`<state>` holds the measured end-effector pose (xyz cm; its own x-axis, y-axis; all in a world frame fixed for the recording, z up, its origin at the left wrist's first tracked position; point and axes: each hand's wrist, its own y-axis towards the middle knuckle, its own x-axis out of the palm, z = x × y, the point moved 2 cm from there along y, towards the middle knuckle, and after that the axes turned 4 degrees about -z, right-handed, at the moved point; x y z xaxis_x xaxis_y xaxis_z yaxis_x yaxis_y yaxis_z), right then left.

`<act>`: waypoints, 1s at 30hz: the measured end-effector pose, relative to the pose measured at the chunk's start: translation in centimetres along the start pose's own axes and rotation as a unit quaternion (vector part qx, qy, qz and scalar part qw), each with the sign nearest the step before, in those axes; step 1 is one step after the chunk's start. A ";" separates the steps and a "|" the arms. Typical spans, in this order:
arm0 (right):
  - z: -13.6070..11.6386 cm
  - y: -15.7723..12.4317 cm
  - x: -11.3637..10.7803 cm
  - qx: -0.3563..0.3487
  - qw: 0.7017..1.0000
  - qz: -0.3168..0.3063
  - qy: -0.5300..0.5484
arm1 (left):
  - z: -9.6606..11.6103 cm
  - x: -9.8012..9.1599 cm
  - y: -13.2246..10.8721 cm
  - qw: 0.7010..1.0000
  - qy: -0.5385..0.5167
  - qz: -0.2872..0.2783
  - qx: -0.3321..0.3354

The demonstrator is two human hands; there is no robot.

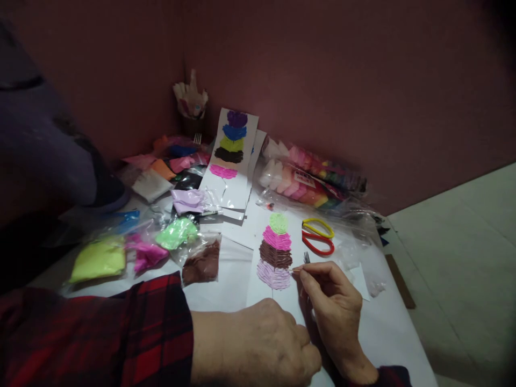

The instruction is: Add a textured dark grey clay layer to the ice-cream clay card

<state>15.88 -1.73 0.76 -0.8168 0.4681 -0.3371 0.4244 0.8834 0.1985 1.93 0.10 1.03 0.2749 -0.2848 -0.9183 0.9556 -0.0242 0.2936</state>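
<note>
No text can be read for certain. A white label (pixel 305 178) sits on the clear bag of coloured packets (pixel 281 184) — it bears small printed marks, too blurred to make out as words or numbers.

Dark reddish wall (pixel 342 80), pale tiled floor (pixel 463 242) beyond the table (pixel 397 344), full container (pixel 193 127) near the corner

My left sleeve (pixel 68 338): red-and-black plaid with a broad cuff (pixel 159 328) | my right sleeve (pixel 394 375): dark with red, mostly out of frame
</note>
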 end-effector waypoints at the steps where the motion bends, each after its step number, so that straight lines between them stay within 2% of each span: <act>1: 0.0 0.0 0.0 0.002 1.000 0.001 -0.002 | 0.0 0.0 0.0 1.000 -0.001 -0.001 0.001; 30: 0.0 0.0 -0.2 -0.011 1.000 0.027 0.001 | -0.2 -0.2 0.0 1.000 -0.013 -0.016 0.005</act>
<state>16.08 -1.86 0.79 -0.7936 0.5153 -0.3235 0.4595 0.8561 0.2364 1.86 0.31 1.19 0.2418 -0.3076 -0.9203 0.9625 -0.0440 0.2676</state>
